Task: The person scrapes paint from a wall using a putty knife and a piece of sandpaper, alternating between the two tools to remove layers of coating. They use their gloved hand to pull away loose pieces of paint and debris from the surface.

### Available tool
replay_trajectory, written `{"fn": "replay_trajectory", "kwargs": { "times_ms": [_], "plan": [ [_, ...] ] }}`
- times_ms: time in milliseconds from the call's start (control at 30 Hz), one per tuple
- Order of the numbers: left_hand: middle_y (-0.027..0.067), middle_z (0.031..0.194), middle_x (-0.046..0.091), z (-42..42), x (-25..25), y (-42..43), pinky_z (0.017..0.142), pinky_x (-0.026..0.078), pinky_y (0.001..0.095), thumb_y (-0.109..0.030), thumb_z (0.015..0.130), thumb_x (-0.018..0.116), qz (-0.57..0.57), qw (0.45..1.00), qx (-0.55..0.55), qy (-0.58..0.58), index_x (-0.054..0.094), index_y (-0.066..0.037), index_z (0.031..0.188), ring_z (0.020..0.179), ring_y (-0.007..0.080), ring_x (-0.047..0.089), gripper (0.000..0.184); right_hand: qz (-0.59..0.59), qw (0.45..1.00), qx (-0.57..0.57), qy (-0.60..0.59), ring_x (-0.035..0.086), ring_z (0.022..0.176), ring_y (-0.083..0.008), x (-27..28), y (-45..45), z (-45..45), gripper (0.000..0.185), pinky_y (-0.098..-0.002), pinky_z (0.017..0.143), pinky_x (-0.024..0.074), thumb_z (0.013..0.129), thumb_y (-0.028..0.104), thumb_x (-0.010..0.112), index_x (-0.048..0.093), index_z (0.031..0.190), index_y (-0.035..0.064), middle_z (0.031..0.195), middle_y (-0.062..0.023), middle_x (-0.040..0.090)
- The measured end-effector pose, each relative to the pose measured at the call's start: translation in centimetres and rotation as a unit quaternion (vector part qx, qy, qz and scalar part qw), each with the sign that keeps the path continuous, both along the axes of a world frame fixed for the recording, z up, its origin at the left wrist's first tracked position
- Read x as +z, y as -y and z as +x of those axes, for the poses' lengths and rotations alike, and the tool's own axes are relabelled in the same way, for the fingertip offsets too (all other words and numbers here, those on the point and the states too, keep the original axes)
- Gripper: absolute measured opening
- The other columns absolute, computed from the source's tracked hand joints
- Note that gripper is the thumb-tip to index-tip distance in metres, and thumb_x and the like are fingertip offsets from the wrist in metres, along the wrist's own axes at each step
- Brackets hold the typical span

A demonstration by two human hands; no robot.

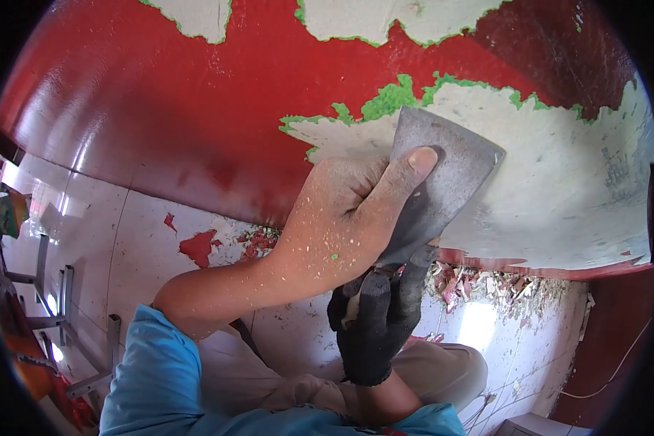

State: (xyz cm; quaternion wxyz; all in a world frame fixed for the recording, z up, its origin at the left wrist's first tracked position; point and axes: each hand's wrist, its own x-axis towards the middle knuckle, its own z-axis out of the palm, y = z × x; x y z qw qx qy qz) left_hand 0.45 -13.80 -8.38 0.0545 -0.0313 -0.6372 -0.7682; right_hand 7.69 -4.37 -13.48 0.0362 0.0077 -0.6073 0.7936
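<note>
A broad grey metal scraper [458, 163] is tilted up against the wall, its wide blade lying over a stripped patch. My left hand [341, 214], bare and speckled with paint crumbs, grips the blade with the thumb flat on its face; the fingers behind it are hidden. Lower down, my right hand [378, 312] in a black glove is wrapped round the scraper's handle, which is mostly covered. Red paint [196, 94] coats the wall, and ragged green edges [392, 100] border the off-white bare patch [552, 174].
Paint flakes [494, 287] are heaped along the wall's foot on the white tiled floor [152, 240]. A larger red chip [198, 248] lies to the left. Metal frame legs [65, 298] stand at far left. A thin cable [610, 378] hangs at lower right.
</note>
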Motion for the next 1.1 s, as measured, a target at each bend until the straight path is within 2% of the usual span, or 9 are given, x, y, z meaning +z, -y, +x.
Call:
{"fn": "replay_trajectory", "kwargs": {
  "times_ms": [133, 233, 400, 500, 533, 600, 733, 800, 1100],
  "plan": [
    [-0.0044, 0.051, 0.042, -0.2, 1.3, 0.3, 0.040, 0.027, 0.0251, -0.032, 0.096, 0.050, -0.028, 0.997, 0.037, -0.059, 0.053, 0.000, 0.061, 0.048, 0.0028, 0.035, 0.048, 0.010, 0.994, 0.005, -0.110, 0.046, 0.050, -0.0078, 0.7, -0.3, -1.1, 0.057, -0.0218, 0.044, 0.0380, 0.091, 0.003, 0.044, 0.020, 0.143, -0.0025, 0.066, -0.0044, 0.055],
    [0.0062, 0.070, 0.065, -0.4, 3.3, 0.8, 0.053, 0.046, 0.0209, -0.036, 0.096, 0.048, 0.022, 0.996, 0.006, -0.082, 0.066, 0.002, 0.080, 0.059, 0.0081, 0.060, 0.045, 0.093, 0.988, 0.035, -0.121, 0.045, 0.046, -0.0096, 2.1, -0.5, -1.8, 0.060, -0.0235, 0.039, 0.0386, 0.093, 0.010, 0.044, 0.016, 0.146, 0.0079, 0.073, -0.0075, 0.053],
    [0.0028, 0.052, 0.056, -0.3, 1.8, -0.9, 0.041, 0.035, 0.0219, -0.033, 0.095, 0.051, 0.109, 0.993, 0.021, -0.025, 0.058, 0.002, 0.062, 0.048, 0.0031, 0.048, 0.048, -0.016, 0.994, -0.017, -0.107, 0.045, 0.050, -0.0081, -0.5, 0.9, -1.2, 0.060, -0.0228, 0.044, 0.0383, 0.091, 0.003, 0.044, 0.016, 0.144, -0.0012, 0.066, -0.0050, 0.054],
    [-0.0033, 0.046, 0.037, -0.5, -0.9, -0.6, 0.039, 0.026, 0.0280, -0.032, 0.094, 0.053, -0.051, 0.999, 0.008, -0.001, 0.044, 0.001, 0.051, 0.048, 0.0031, 0.035, 0.055, -0.085, 0.992, 0.013, -0.097, 0.047, 0.053, -0.0077, -3.0, 0.4, -0.5, 0.036, -0.0216, 0.048, 0.0389, 0.092, 0.009, 0.044, 0.042, 0.125, -0.0055, 0.071, -0.0054, 0.055],
    [-0.0033, 0.046, 0.037, -0.3, -0.6, -0.6, 0.039, 0.026, 0.0280, -0.032, 0.094, 0.053, -0.049, 0.999, 0.005, 0.002, 0.044, 0.001, 0.051, 0.048, 0.0031, 0.035, 0.055, -0.084, 0.992, 0.009, -0.095, 0.047, 0.053, -0.0077, -2.8, 0.4, -0.3, 0.036, -0.0216, 0.048, 0.0389, 0.092, 0.009, 0.044, 0.042, 0.125, -0.0055, 0.071, -0.0054, 0.055],
    [0.0054, 0.067, 0.063, 0.1, 0.0, -0.3, 0.050, 0.044, 0.0208, -0.033, 0.096, 0.050, -0.017, 0.997, -0.050, 0.048, 0.065, 0.005, 0.077, 0.059, 0.0060, 0.057, 0.045, -0.055, 0.993, -0.027, -0.105, 0.047, 0.053, -0.0076, -1.9, 0.6, 0.0, 0.025, -0.0215, 0.048, 0.0387, 0.093, 0.010, 0.044, 0.046, 0.113, -0.0036, 0.073, -0.0056, 0.056],
    [0.0045, 0.066, 0.063, 0.3, 0.1, -1.1, 0.049, 0.043, 0.0202, -0.032, 0.096, 0.050, -0.039, 0.999, -0.021, 0.025, 0.065, 0.004, 0.074, 0.060, 0.0051, 0.056, 0.046, -0.021, 0.995, -0.034, -0.092, 0.048, 0.055, -0.0073, -1.8, 0.0, 0.2, 0.034, -0.0214, 0.049, 0.0384, 0.093, 0.011, 0.044, 0.043, 0.121, -0.0062, 0.074, -0.0057, 0.057],
    [-0.0043, 0.048, 0.040, 0.2, 0.5, -1.9, 0.039, 0.024, 0.0270, -0.029, 0.095, 0.053, 0.043, 0.996, 0.060, -0.044, 0.049, 0.002, 0.053, 0.049, 0.0021, 0.033, 0.052, 0.003, 0.996, -0.008, -0.085, 0.048, 0.056, -0.0069, -1.3, -0.5, -0.1, 0.045, -0.0213, 0.050, 0.0387, 0.092, 0.010, 0.045, 0.035, 0.133, -0.0074, 0.074, -0.0054, 0.057],
    [-0.0053, 0.049, 0.044, -0.2, -0.1, -1.4, 0.040, 0.025, 0.0250, -0.028, 0.095, 0.053, 0.000, 0.999, 0.035, -0.028, 0.054, 0.003, 0.055, 0.049, 0.0017, 0.034, 0.051, 0.032, 0.997, -0.028, -0.070, 0.047, 0.055, -0.0074, -0.1, -1.1, 0.0, 0.057, -0.0222, 0.051, 0.0397, 0.091, 0.002, 0.043, 0.020, 0.142, -0.0038, 0.068, -0.0038, 0.055]
  ]
}}
